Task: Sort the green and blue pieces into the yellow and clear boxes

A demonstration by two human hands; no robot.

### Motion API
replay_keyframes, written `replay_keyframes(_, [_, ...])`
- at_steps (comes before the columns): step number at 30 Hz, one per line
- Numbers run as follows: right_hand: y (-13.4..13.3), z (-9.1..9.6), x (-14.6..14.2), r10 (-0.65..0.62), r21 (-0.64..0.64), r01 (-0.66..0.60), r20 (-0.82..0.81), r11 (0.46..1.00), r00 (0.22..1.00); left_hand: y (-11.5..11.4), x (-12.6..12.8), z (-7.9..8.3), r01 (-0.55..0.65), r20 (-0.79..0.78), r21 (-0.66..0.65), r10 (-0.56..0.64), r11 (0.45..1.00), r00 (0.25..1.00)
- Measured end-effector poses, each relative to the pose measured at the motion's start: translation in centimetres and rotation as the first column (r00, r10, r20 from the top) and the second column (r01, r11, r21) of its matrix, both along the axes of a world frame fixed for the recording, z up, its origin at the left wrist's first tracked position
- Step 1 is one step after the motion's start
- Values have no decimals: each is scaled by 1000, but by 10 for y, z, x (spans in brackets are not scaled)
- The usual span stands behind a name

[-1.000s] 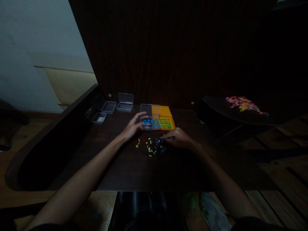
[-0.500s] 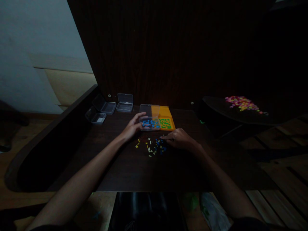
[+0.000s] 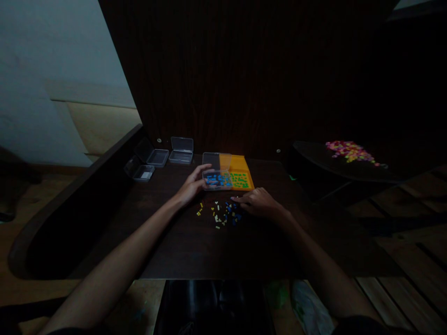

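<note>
My left hand grips the left side of an open clear plastic box, with fingers over its edge. Blue toy bricks lie in that box, and its lid stands raised behind. Touching it on the right is an open orange case with green bricks inside. My right hand rests low over the table, index finger stretched left to the edge of a loose pile of blue bricks. Cream bricks and yellow bricks lie scattered left of these. Whether a piece sits under the fingertip is hidden.
Several open clear boxes stand at the back left of the dark table. A raised side rail borders the left. To the right, a dark ledge bears a heap of pink and yellow pieces.
The right fingertip has shifted very slightly left near the top of the blue bricks. My left hand stays at the clear box, and the view has tilted a little.
</note>
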State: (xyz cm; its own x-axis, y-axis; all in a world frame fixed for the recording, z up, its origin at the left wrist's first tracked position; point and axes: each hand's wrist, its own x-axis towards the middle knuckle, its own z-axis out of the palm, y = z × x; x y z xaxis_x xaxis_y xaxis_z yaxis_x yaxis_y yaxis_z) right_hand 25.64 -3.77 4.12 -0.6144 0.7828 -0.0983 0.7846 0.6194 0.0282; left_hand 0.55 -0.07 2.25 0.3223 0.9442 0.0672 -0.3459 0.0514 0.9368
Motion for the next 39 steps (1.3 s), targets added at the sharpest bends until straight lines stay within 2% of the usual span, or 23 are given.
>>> replay_keyframes(5, [2,-2,3,-14,-21,13,-53,1000,998,0,-1,0,-2,-18,-1,2,1000,1000])
replay_keyframes(14, [3,-3,3,1,-134,-51,-351,990,936,-2,0,2,-1,-12,-18,1,1000,1000])
replay_keyframes(28, [9,-8,8,-81,-240,-17,-391,971,917,-1,0,0,7,-14,-25,-7,1000,1000])
replay_keyframes(35, [15,-10,9,-200,-403,-15,-487,915,850,-1,0,0,3,-38,-3,-3,1000,999])
replay_keyframes(39, [17,-11,11,-234,-435,-7,-497,900,835,-1,0,1,7,-22,-17,-7,1000,1000])
